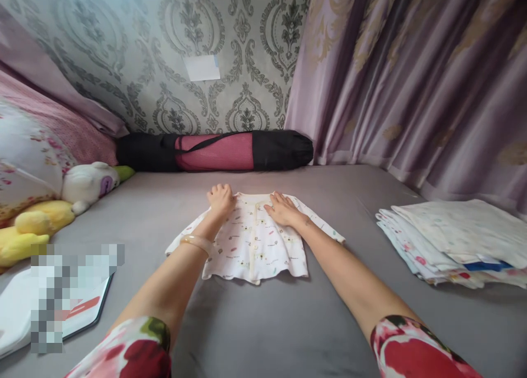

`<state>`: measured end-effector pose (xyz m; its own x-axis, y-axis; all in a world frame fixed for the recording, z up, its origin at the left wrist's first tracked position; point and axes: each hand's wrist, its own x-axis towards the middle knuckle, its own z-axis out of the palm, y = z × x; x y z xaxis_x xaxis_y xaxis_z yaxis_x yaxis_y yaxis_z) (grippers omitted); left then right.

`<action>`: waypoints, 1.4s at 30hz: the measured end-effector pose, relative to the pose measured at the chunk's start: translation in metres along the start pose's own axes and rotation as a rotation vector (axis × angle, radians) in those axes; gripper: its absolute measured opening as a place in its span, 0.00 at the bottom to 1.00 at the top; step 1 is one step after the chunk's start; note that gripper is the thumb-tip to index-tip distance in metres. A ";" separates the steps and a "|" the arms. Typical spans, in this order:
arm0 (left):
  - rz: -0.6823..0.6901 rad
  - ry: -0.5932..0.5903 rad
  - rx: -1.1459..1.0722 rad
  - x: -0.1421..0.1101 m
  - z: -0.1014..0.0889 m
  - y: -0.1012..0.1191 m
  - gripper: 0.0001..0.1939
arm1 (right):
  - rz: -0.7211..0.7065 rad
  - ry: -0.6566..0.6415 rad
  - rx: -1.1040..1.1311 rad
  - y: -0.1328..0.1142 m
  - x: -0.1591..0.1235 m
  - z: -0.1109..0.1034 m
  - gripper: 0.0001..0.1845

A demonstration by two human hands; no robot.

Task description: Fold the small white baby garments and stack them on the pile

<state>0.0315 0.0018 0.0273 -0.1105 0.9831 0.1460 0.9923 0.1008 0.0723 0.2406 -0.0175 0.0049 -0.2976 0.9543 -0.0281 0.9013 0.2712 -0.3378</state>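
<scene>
The right grip lies wide and flat on the upper front of a small white printed shirt; the left grip is curled at its other shoulder, and whether it pinches cloth I cannot tell. The shirt spreads beneath and between both, on a grey sheet. Right of the right grip sits a folded clothes stack; beyond both lies a black-and-pink long bag.

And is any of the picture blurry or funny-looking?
In the head view, blocky squares hide part of the lower left; bluish haze pales the wallpaper at top left; the right curtain leans, perhaps from wide-angle stretch; the button-front shirt is fairly sharp.
</scene>
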 end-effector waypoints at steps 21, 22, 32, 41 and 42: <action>0.634 -0.080 -0.351 -0.039 0.029 0.121 0.20 | 0.479 -0.107 0.251 0.094 -0.100 -0.052 0.13; 0.657 -0.058 -0.376 -0.038 0.035 0.124 0.19 | 0.452 -0.106 0.228 0.092 -0.099 -0.051 0.10; 0.647 0.008 -0.370 -0.039 0.057 0.129 0.20 | 0.486 0.286 0.381 0.106 -0.091 -0.053 0.10; 0.611 -0.077 -0.271 -0.046 0.050 0.131 0.24 | 0.490 0.312 0.795 0.140 -0.112 -0.063 0.28; 0.606 -0.084 -0.269 -0.046 0.050 0.131 0.24 | 0.494 0.332 0.825 0.143 -0.114 -0.065 0.28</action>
<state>0.1692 -0.0228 -0.0189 0.4776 0.8636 0.1614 0.8277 -0.5039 0.2470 0.4237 -0.0797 0.0209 0.2646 0.9569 -0.1197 0.3640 -0.2140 -0.9065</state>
